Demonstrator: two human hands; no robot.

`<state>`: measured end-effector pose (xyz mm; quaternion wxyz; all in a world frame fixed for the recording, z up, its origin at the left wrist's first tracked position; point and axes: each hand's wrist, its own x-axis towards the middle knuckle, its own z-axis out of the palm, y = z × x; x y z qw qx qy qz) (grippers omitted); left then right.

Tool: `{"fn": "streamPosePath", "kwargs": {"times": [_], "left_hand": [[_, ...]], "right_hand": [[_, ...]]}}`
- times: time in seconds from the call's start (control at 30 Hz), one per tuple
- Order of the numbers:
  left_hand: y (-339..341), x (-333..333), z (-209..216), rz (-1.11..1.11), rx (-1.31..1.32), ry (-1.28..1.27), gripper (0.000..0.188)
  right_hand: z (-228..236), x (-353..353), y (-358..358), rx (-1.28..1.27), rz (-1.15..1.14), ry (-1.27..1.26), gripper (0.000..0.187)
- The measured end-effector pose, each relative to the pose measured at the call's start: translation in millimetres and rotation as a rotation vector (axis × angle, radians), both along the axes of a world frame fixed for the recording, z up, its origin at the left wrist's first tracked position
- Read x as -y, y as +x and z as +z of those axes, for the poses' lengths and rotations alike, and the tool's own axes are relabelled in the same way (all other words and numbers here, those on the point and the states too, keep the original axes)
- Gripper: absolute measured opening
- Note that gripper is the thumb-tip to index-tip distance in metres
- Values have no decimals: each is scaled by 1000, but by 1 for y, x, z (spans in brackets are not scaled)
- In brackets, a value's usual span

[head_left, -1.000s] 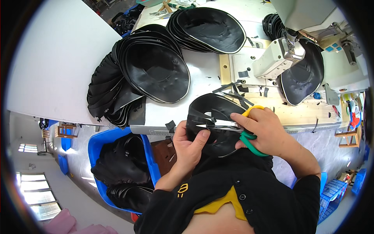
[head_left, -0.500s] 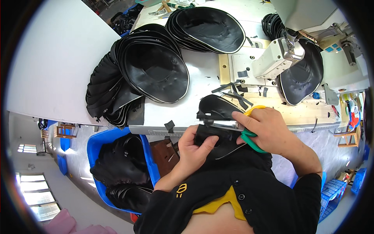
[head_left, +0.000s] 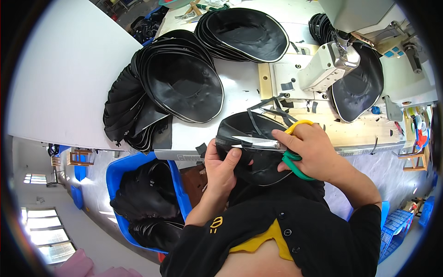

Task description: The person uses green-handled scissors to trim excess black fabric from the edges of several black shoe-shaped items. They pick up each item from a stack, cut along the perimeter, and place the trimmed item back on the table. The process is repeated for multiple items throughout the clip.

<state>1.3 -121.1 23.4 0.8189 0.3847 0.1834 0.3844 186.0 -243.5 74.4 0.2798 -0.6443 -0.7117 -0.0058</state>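
Right hand fingers clamped on scissors; left hand fingers pinch black piece. Keep blades beyond left fingertips.

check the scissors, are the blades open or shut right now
Open. The scissors in the right hand show two silver blades spread in a narrow V over the black piece that the left hand grips.

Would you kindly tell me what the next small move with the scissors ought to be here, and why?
Probably close the blades. The scissors in the right hand are open, blades pointing left across the black piece's edge, which the left hand pinches; black trimmings lie on the table.
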Motion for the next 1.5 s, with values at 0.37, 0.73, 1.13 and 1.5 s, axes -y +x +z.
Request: {"fn": "streamPosePath", "kwargs": {"times": [0.37,0.73,1.13,1.5], "left_hand": [[5,-3,2,60,-6,-28,31],[8,-5,2,57,28,-91,28],[-7,-67,45,-199,261,147,47],[24,-138,35,421,-656,1028,19]], "right_hand": [[2,9,12,-133,-102,-115,59],[-11,12,7,-229,-134,-119,60],[-23,-21,12,-1074,-85,-282,63],[-25,-24,14,-1649,-115,-131,56]]}}
